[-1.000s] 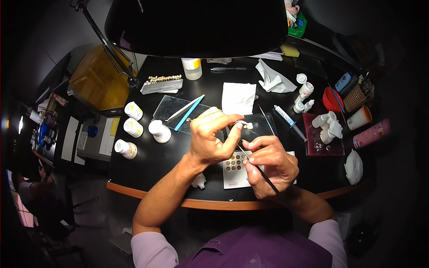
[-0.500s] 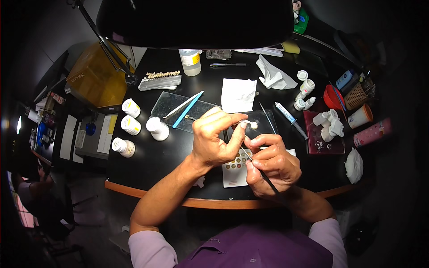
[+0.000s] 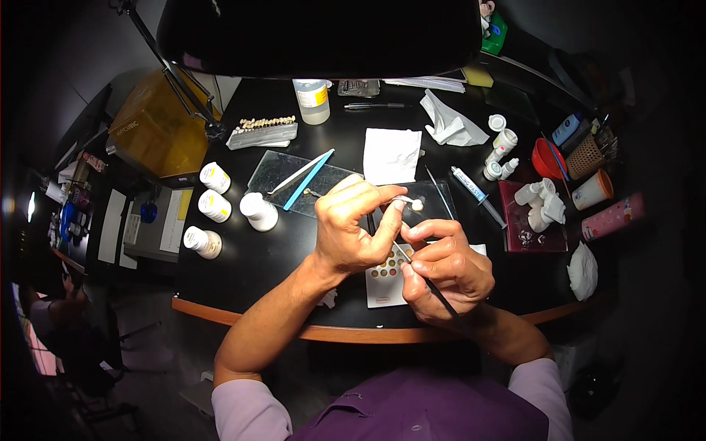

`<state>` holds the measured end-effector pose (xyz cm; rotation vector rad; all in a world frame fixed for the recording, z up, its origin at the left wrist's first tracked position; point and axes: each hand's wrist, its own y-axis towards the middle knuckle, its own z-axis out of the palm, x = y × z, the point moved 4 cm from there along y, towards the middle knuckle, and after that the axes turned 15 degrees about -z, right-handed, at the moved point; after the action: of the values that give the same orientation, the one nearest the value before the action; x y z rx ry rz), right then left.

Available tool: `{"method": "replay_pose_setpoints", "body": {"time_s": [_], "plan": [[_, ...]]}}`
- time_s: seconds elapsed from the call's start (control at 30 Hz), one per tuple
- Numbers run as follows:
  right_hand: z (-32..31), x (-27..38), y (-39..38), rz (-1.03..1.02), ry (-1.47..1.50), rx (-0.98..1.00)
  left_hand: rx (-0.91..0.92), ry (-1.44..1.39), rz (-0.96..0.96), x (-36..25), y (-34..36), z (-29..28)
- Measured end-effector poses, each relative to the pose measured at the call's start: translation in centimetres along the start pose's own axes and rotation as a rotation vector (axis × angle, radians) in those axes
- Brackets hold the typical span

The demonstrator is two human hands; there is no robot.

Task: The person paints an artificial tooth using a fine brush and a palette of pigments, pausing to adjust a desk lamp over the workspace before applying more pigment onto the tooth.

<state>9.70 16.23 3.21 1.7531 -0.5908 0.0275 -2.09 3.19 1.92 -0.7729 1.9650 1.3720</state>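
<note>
Thumb and index finger of my left hand (image 3: 353, 224) pinch a thin metal holder with a small pale tooth-shaped piece (image 3: 417, 204) at its end. My right hand (image 3: 445, 272) grips a slender brush (image 3: 440, 295) just below and to the right, its tip end hidden near my left thumb. Under both hands lies a white palette (image 3: 381, 292) with several round wells of tan and brown colour. Beyond them are a dark glass slab (image 3: 437, 192) with a thin tool on it and a folded white tissue (image 3: 392, 156).
Several white jars (image 3: 258, 212) stand left; behind them lie a shade guide (image 3: 262, 136) and glass plate (image 3: 261, 180). Right are a syringe (image 3: 478, 198), pink tray (image 3: 515, 239) and red bowl (image 3: 546, 163). A dark lamp head (image 3: 316, 37) hangs overhead; another person (image 3: 59, 312) sits far left.
Compared with a second ago, both hands sit slightly farther right relative to the desk, still holding the same things, and the view has shifted a little. Over the last half second little has moved.
</note>
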Motion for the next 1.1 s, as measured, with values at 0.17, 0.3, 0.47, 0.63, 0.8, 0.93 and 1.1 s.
{"method": "replay_pose_setpoints", "body": {"time_s": [0.17,0.3,0.47,0.63,0.8,0.93,1.1], "plan": [[0.2,-0.1,0.0,-0.009,0.005,-0.016,0.007,0.010,0.048,-0.1,0.0,-0.2],[-0.4,0.1,0.0,-0.003,0.061,-0.106,0.050,-0.012,0.049,-0.1,0.2,-0.2],[-1.8,0.1,0.2,0.026,0.112,-0.192,0.341,-0.243,-0.051,0.3,0.1,0.1],[-3.0,0.0,1.2,-0.037,0.088,-0.213,0.518,-0.494,-0.154,0.4,-0.6,0.6],[-2.7,0.5,1.7,-0.011,0.113,-0.181,0.626,-0.679,-0.318,0.3,-1.2,1.5],[-2.3,0.6,1.9,-0.063,0.063,-0.168,0.620,-0.713,-0.298,1.0,-1.8,1.7],[-2.4,0.5,1.7,-0.099,0.046,-0.196,0.622,-0.708,-0.294,0.6,-1.7,1.8]]}}
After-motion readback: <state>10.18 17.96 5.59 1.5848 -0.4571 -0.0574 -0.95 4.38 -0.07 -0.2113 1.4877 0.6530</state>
